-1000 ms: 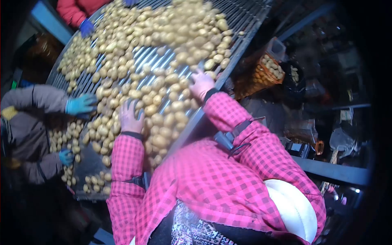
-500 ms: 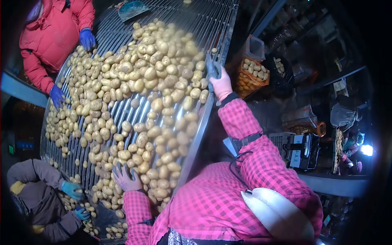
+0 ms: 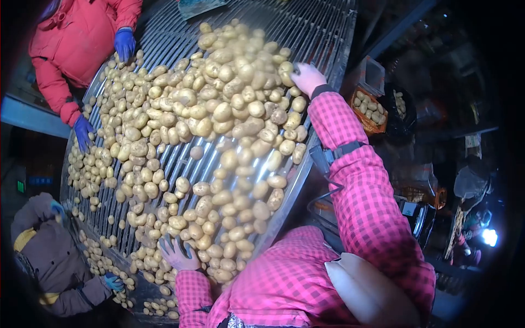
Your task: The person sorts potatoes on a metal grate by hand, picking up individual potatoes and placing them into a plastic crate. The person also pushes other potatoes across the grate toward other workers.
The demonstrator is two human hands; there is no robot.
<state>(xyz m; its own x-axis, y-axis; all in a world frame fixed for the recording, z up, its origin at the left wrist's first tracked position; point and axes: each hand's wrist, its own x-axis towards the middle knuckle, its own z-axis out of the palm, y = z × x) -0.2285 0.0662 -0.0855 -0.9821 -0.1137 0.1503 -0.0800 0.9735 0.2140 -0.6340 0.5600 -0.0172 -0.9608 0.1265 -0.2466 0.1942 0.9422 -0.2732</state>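
Note:
Many pale yellow potatoes [image 3: 199, 112] lie spread and heaped on a slatted metal sorting table [image 3: 169, 147]. My left hand [image 3: 179, 255], in a pink glove with grey fingers, rests on potatoes near the table's close side, its fingers spread. At the far right of the heap, beside the table's rim, my right hand [image 3: 308, 78] is curled against a potato [image 3: 286, 74]. Its fingertips are partly hidden behind that potato. Hazy patches blur the top of the heap and some potatoes in the middle.
A person in a red jacket [image 3: 76, 46] with blue gloves stands across the table; another in a dark jacket [image 3: 60, 257] works at the lower left. A blue-green scoop [image 3: 201, 6] lies at the far end. Right of the table stands an orange container of potatoes [image 3: 369, 109].
My right hand has left the table's right rim and reached forward to a potato on the heap. The view has shifted. The dark-jacketed person's one hand has drawn back from the potatoes.

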